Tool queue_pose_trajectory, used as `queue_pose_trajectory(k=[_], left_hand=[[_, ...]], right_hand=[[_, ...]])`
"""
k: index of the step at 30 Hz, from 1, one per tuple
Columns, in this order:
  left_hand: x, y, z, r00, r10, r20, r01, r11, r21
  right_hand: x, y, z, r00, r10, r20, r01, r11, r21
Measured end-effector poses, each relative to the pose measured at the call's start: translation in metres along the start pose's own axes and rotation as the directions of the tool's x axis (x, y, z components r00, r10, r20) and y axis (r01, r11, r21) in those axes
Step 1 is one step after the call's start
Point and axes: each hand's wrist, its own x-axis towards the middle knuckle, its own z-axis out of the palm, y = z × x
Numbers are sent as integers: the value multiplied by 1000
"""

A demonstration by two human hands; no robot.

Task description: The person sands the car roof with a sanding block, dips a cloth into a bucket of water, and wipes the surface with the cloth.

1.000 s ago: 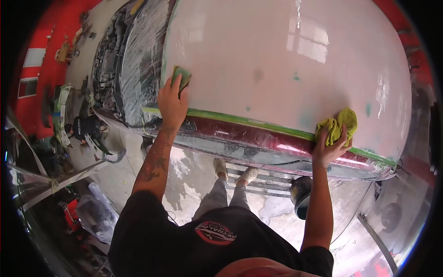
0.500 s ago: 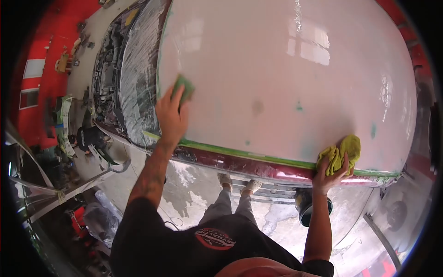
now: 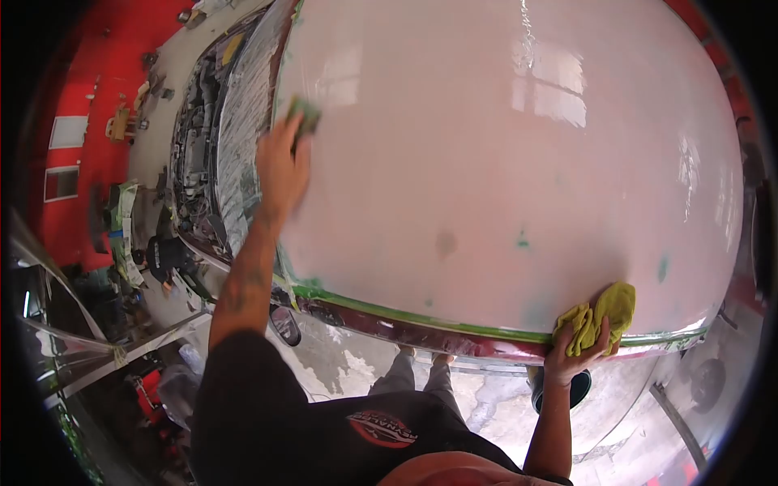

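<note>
My left hand (image 3: 282,170) is closed around a green sanding pad (image 3: 305,116), blurred by motion, at the windshield-side edge of a car roof (image 3: 454,178). The roof has a pale pinkish, glossy, wet-looking coat with a few green and dark spots. At the near right edge of the roof, my right hand (image 3: 565,362) grips a bunched yellow-green cloth (image 3: 612,312), which rests against the surface. Green masking tape (image 3: 421,319) runs along the near roof edge, above a dark red strip of bodywork (image 3: 397,331).
Plastic film (image 3: 243,121) covers the windshield, with an exposed engine bay (image 3: 194,154) beyond it. A dark bucket (image 3: 577,390) stands on the floor below my right hand. A person in a dark shirt (image 3: 166,255) is low at the left, near a metal frame (image 3: 130,352).
My left hand has slid the sanding pad farther across the roof, away from me and slightly left. My right hand and cloth stay at the same roof edge. The camera view has shifted.
</note>
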Motion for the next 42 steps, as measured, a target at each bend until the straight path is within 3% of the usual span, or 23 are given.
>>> queue_pose_trajectory(k=[3, 4, 6, 8, 9, 10, 11, 15, 17, 20, 22, 24, 25, 29, 31, 33, 34, 35, 37, 39, 40, 41, 42], left_hand=[[-16, -2, -5, 999, 2, 37, -2, 1000, -8], [13, -10, 3, 999, 48, 3, -48, 997, -58], [82, -46, 38, 997, -78, -6, 78, 996, -44], [163, -77, 70, 996, -85, -31, 87, 993, 78], [201, -83, 81, 984, -179, -2, 177, 975, 133], [217, -81, 85, 958, -287, 32, 275, 942, 194], [216, -81, 88, 957, -287, 34, 276, 942, 188], [123, -55, 54, 1000, -19, -8, 19, 999, 43], [56, -30, 23, 994, 91, 59, -87, 994, -62], [57, -19, 13, 989, 122, 77, -120, 992, -29], [126, -56, 46, 996, 24, 88, -12, 991, -133], [210, -93, 81, 998, 35, 58, -37, 999, 20], [245, -101, 99, 998, -41, 57, 40, 999, 14], [228, -41, 77, 969, -203, 140, 201, 979, 30], [162, -27, 62, 992, 94, 83, -83, 989, -125], [85, 30, 15, 967, 183, 174, -128, 949, -289], [51, 31, 2, 931, 314, 184, -268, 934, -237], [39, 24, -4, 929, 325, 176, -281, 930, -236], [30, 8, -8, 903, 332, 272, -336, 941, -34], [98, 8, 22, 960, 188, 206, -109, 933, -343], [140, -13, 37, 956, 200, 215, -161, 969, -186], [186, -36, 60, 960, 201, 194, -167, 970, -175], [223, -46, 76, 976, 108, 191, -81, 986, -143]], right_hand=[[-7, 6, 0, 999, 48, 25, -49, 998, 37], [-5, 4, -2, 999, -2, 47, 4, 1000, -29], [-4, 5, 0, 999, -4, 51, 5, 1000, -30], [-5, 4, -5, 997, -1, 76, 5, 998, -58], [-6, 3, -2, 998, 52, 29, -51, 998, -43], [-8, 3, -3, 998, 55, 26, -54, 997, -50], [-6, 4, -3, 998, 49, 26, -48, 997, -54], [-7, 4, -7, 995, 62, 73, -56, 995, -84], [-8, 5, -6, 997, 34, 71, -27, 994, -103], [-8, 4, -5, 997, 52, 58, -49, 997, -64], [-9, 6, -3, 997, 60, 52, -58, 997, -46], [-9, 5, -6, 996, 60, 67, -58, 998, -33], [-9, 4, -6, 996, 63, 65, -61, 998, -31], [-6, 2, -6, 997, 23, 69, -15, 994, -111], [-6, 1, -7, 997, 38, 62, -33, 997, -74], [-7, 2, -6, 998, 41, 56, -36, 996, -87], [-9, 3, -4, 998, 46, 48, -42, 996, -82], [-11, 6, -3, 998, 44, 46, -41, 998, -54], [-12, 8, -3, 998, 48, 44, -46, 998, -43], [-10, 5, -5, 998, 45, 53, -44, 999, -26], [-7, 2, -5, 998, 45, 49, -44, 999, -20], [-7, 3, -5, 997, 49, 51, -47, 998, -32], [-9, 3, -5, 997, 55, 46, -54, 998, -24]])
